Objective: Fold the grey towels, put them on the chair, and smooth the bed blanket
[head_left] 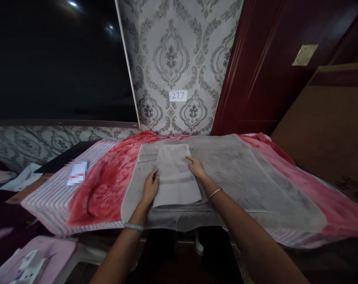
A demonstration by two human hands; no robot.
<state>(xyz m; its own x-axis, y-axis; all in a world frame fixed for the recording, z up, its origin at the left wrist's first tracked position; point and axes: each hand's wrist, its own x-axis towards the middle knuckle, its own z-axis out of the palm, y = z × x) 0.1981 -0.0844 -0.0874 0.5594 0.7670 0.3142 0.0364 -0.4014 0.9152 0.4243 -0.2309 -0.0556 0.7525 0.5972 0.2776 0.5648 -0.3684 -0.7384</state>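
Observation:
A folded light grey towel (175,173) lies lengthwise on a larger grey towel (244,177) that is spread over the table. My left hand (150,186) rests on the folded towel's left edge, fingers flat and together. My right hand (196,167) lies flat on its right edge, fingers stretched out. Neither hand grips anything. A bracelet sits on each wrist.
A red and pink blanket (104,181) with a striped border covers the table under the towels. A small white card (77,172) lies at the left. A dark screen (57,59), patterned wallpaper with a "277" label (178,96) and a dark red door (264,67) stand behind.

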